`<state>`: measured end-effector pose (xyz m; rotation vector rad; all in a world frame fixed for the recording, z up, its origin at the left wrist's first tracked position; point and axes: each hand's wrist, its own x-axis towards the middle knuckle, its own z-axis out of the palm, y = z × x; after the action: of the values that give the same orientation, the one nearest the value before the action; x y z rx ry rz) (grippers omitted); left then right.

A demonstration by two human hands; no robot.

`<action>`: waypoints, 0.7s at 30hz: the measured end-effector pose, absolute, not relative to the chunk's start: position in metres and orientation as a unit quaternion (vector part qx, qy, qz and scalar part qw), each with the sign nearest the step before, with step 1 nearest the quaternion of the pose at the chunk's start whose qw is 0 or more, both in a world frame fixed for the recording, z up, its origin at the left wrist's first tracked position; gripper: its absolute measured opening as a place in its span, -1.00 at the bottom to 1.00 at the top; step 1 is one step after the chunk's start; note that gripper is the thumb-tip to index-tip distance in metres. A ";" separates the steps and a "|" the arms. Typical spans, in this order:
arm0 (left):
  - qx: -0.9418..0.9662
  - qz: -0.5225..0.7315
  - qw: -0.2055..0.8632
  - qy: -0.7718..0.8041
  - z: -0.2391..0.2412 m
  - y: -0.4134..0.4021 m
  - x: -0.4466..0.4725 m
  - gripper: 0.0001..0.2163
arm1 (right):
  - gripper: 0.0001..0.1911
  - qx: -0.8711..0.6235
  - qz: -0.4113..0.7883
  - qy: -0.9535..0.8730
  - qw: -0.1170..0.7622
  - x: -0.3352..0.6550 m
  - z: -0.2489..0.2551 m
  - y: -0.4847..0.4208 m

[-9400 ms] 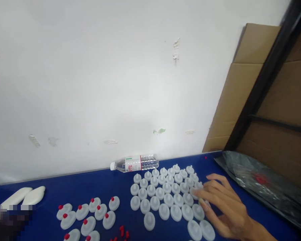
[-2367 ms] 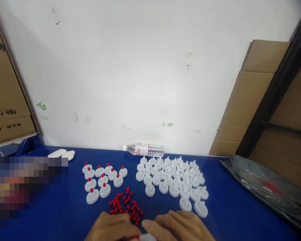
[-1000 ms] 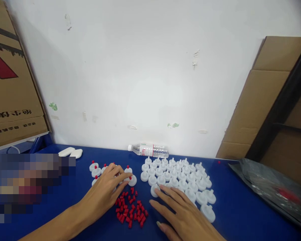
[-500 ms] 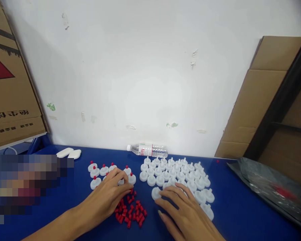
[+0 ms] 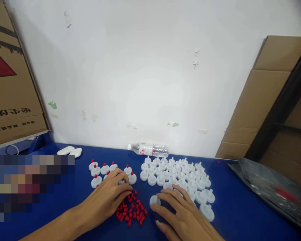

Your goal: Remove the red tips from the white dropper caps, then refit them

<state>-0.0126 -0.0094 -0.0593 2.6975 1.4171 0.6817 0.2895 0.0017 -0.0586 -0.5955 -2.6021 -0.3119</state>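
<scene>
My left hand (image 5: 106,199) rests on the blue table (image 5: 230,214), its fingers bunched at the top edge of a pile of small red plugs (image 5: 132,211). It partly covers a group of white caps fitted with red plugs (image 5: 102,170). My right hand (image 5: 184,216) curls its thumb and fingers round one plain white cap (image 5: 155,200), a little apart from the block of plain white caps (image 5: 182,177) on the front left. Whether the left fingertips hold a plug is hidden.
A clear water bottle (image 5: 150,149) lies along the white wall. A black plastic bag (image 5: 268,187) and leaning cardboard (image 5: 263,100) are on the right. A cardboard box (image 5: 10,83) stands on the left, with two white oval pieces (image 5: 70,151) near it.
My right hand has drawn one white cap out of the block, towards me and to the left. My left hand has shifted from the red-tipped caps down to the red plug pile.
</scene>
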 end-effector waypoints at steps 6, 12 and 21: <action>0.864 0.230 0.015 0.448 -0.061 -0.009 -0.012 -0.83 | -0.56 -0.214 -0.132 -0.947 0.199 0.289 -0.055 0.003; 0.862 0.244 0.028 0.444 -0.058 -0.009 -0.009 -0.85 | -0.75 -0.210 -0.050 -0.946 0.243 0.288 -0.064 0.005; 0.875 0.328 -0.036 0.354 -0.053 -0.025 0.000 -0.79 | -0.79 -0.217 -0.087 -0.907 0.351 0.282 -0.070 -0.001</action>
<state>0.0001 -0.0250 -0.0534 2.8147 1.1385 1.0538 0.2815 -0.0006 -0.0703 -0.5609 -2.3466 -0.2259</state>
